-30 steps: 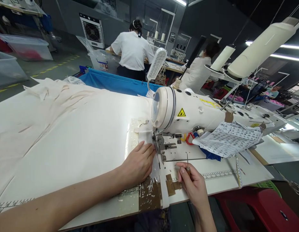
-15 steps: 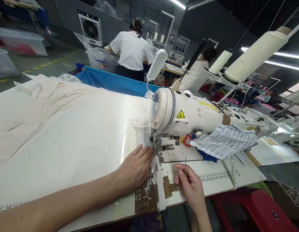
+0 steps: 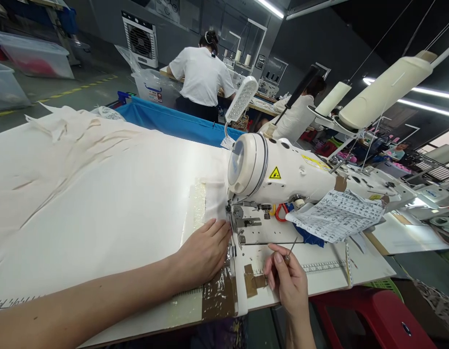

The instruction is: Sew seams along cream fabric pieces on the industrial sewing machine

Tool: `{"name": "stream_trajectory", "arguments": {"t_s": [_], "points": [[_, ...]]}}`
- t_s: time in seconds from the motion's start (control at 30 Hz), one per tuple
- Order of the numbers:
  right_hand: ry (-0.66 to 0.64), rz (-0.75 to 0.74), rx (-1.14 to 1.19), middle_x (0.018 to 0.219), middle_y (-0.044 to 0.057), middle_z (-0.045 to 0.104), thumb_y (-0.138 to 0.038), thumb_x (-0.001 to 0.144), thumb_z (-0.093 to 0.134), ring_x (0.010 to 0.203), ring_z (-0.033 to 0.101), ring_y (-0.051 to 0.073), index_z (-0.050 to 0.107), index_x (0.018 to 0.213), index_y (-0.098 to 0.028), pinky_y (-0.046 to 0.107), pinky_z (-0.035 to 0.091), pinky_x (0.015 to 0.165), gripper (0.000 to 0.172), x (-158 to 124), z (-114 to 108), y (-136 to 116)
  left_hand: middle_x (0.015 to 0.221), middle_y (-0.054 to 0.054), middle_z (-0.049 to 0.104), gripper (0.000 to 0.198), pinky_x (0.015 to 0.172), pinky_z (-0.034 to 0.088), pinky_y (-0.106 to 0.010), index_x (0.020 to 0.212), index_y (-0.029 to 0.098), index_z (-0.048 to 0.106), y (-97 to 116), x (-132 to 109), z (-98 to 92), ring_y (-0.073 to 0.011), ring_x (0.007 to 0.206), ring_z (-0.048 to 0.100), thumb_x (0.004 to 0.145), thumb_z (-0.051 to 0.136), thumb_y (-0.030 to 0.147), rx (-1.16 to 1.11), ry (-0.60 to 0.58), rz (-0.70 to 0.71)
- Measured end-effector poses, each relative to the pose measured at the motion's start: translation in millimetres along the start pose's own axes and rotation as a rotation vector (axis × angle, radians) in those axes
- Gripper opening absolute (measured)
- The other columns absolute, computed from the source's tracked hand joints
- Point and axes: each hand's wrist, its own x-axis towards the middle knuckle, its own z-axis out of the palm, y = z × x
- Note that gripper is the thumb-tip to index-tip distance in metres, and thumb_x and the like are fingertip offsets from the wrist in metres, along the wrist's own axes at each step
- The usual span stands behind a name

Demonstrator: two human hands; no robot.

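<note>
My left hand [image 3: 206, 249] lies flat, fingers stretched out, on a strip of pale fabric [image 3: 216, 203] beside the needle area of a white sewing machine [image 3: 282, 167]. Its fingertips partly cover the fabric's near end. Off to the right, my right hand [image 3: 290, 276] is closed around an awl [image 3: 291, 248], whose thin metal point sticks up and to the right. That hand hovers over the table's front part, apart from the fabric. A pale band [image 3: 240, 286] hangs from the machine bed over the table's front edge.
Cream fabric pieces [image 3: 75, 140] lie at the table's left. Red-handled scissors [image 3: 281, 212] and a written paper sheet [image 3: 338, 215] sit by the machine. Thread cones [image 3: 386, 92] stand above right. A red stool [image 3: 377, 315] is below right. Co-workers [image 3: 202, 75] sit beyond a blue cloth bin [image 3: 173, 118].
The awl has tilted from upright to leaning right as my right hand turned and shifted slightly right. My left hand stays nearly in place. The whole view has shifted a little.
</note>
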Motion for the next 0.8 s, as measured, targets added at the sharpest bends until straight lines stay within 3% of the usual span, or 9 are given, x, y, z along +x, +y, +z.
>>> {"name": "stream_trajectory", "arguments": {"t_s": [0.2, 0.43, 0.6, 0.73, 0.8], "points": [[0.133, 0.047, -0.001, 0.070, -0.003, 0.055, -0.048, 0.094, 0.072, 0.062, 0.053, 0.013, 0.067, 0.116, -0.023, 0.022, 0.047, 0.059, 0.034, -1.4, -0.8, -1.0, 0.133, -0.021, 0.060, 0.046, 0.109, 0.039, -0.047, 0.131, 0.001, 0.058, -7.2, 2.8, 7.8, -0.0332, 0.122, 0.055, 0.100, 0.037, 0.029, 0.000, 0.023, -0.005], [0.161, -0.038, -0.204, 0.077, 0.001, 0.059, -0.052, 0.101, 0.056, 0.071, 0.058, 0.017, 0.061, 0.109, -0.023, 0.026, 0.052, 0.066, 0.031, -4.1, 6.3, 16.4, 0.130, -0.019, 0.061, 0.040, 0.102, 0.044, -0.044, 0.125, 0.004, 0.060, -14.3, 8.5, 7.1, -0.0309, 0.117, 0.055, 0.099, 0.043, 0.029, -0.061, 0.001, -0.079], [0.085, -0.050, -0.448, 0.077, 0.001, 0.064, -0.046, 0.101, 0.056, 0.070, 0.063, 0.018, 0.061, 0.123, -0.019, 0.025, 0.054, 0.066, 0.034, -11.2, 26.6, 6.9, 0.118, -0.017, 0.063, 0.033, 0.092, 0.048, -0.042, 0.116, 0.004, 0.062, -18.6, 13.5, 5.1, -0.0294, 0.107, 0.057, 0.092, 0.050, 0.022, -0.127, -0.036, -0.117], [0.015, -0.219, -0.600, 0.085, 0.004, 0.067, -0.034, 0.103, 0.050, 0.074, 0.065, 0.019, 0.065, 0.101, -0.020, 0.024, 0.053, 0.065, 0.020, -9.8, 50.5, -7.0, 0.119, -0.019, 0.063, 0.034, 0.094, 0.047, -0.042, 0.116, 0.002, 0.064, -21.6, 13.9, 6.4, -0.0304, 0.109, 0.056, 0.091, 0.050, 0.020, -0.122, -0.055, -0.086], [-0.066, -0.294, -0.658, 0.092, 0.004, 0.067, -0.027, 0.102, 0.047, 0.079, 0.066, 0.019, 0.064, 0.106, -0.021, 0.025, 0.053, 0.069, 0.019, -7.4, 61.2, -11.3, 0.119, -0.020, 0.064, 0.034, 0.095, 0.047, -0.043, 0.116, 0.002, 0.065, -23.1, 13.4, 7.3, -0.0307, 0.109, 0.056, 0.092, 0.049, 0.021, -0.119, -0.053, -0.070]]}}
